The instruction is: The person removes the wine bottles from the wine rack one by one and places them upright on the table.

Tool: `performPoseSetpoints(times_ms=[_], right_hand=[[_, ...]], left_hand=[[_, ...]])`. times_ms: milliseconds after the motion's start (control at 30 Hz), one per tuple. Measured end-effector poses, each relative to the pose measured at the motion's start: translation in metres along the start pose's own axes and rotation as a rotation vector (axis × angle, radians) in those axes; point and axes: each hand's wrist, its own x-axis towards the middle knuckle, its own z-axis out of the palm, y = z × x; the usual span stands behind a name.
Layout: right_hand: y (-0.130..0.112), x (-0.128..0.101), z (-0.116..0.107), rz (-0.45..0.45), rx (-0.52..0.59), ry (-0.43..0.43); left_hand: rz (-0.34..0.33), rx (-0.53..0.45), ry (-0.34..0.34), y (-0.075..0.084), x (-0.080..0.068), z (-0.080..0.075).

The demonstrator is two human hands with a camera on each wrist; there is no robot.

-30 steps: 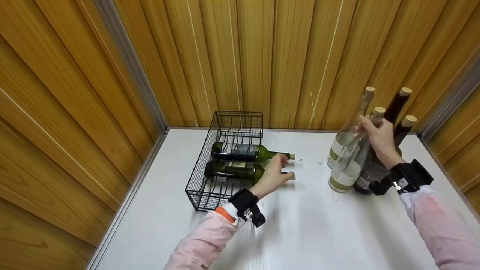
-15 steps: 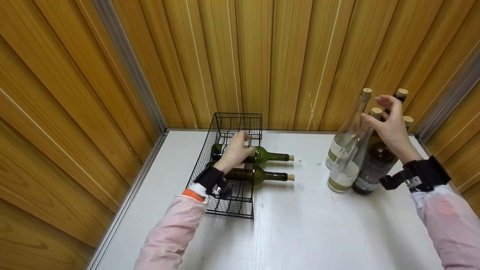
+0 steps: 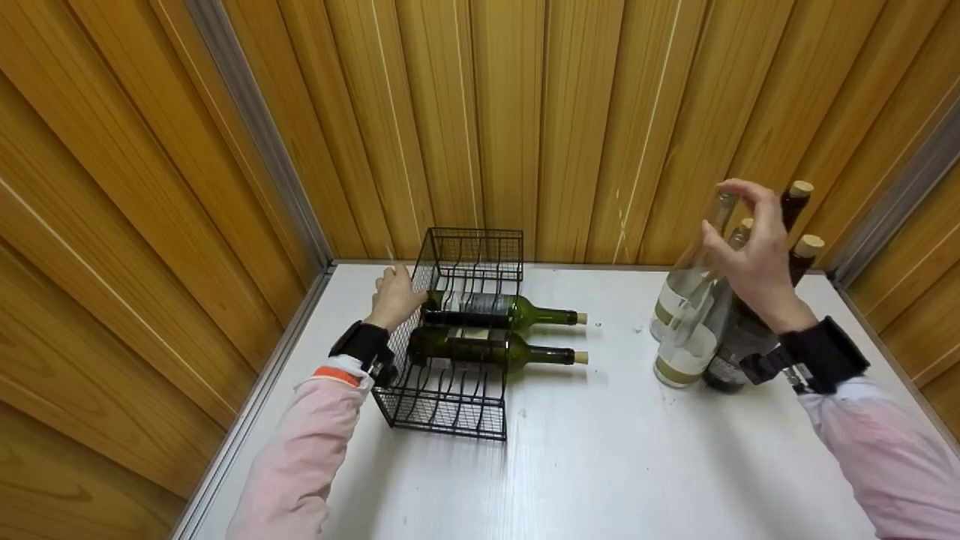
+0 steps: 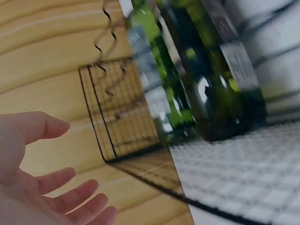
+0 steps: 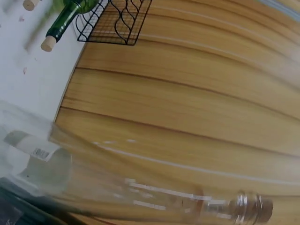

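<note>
A black wire rack (image 3: 450, 409) lies on the white table (image 3: 600, 465) with two green bottles (image 3: 487, 306) (image 3: 480, 349) on their sides in it, necks pointing right. My left hand (image 3: 394, 296) rests against the rack's left rim, fingers relaxed. The left wrist view shows that hand (image 4: 37, 187) with spread fingers beside the rack (image 4: 108, 112) and a green bottle (image 4: 225, 79). My right hand (image 3: 754, 259) curls round the neck of the rear clear bottle (image 3: 679, 289). The right wrist view shows this clear bottle (image 5: 140, 192) but no fingers.
A second clear bottle (image 3: 690, 349) and two dark corked bottles (image 3: 795, 206) (image 3: 804, 255) stand tightly beside the held one. Wooden plank walls close in the table at the back and both sides. The rack (image 5: 117, 21) appears far off in the right wrist view.
My left hand left the bottle necks, passed over the rack and came down on its left rim. My right hand let go of the front clear bottle, lifted, then closed on the rear one's neck.
</note>
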Motion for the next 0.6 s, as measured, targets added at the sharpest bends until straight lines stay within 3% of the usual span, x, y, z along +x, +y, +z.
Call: performPoseSetpoints(times_ms=[67,167,333,400,467,533,600], right_hand=[[0.009,-0.006,0.008,-0.031,0.002,-0.050],[0.022,-0.018,0.022,-0.035,0.003,-0.147],[0.032,-0.038,0.045,-0.020,0.001,-0.304],[0.035,-0.045,0.054,-0.011,0.018,-0.350],[0.037,-0.053,0.064,0.011,0.040,-0.402],[0.040,-0.060,0.074,0.057,0.068,-0.465],[0.042,-0.068,0.084,0.117,0.089,-0.536]], left_hand=[[-0.039,0.041,-0.034,-0.011,0.002,0.000],[-0.074,0.105,-0.139,-0.040,0.009,0.009],[0.036,0.207,-0.362,-0.128,0.053,0.074],[0.071,0.214,-0.404,-0.155,0.071,0.100],[0.026,0.186,-0.451,-0.155,0.069,0.102],[0.065,0.167,-0.414,-0.158,0.069,0.105],[0.153,0.108,-0.351,-0.163,0.068,0.107]])
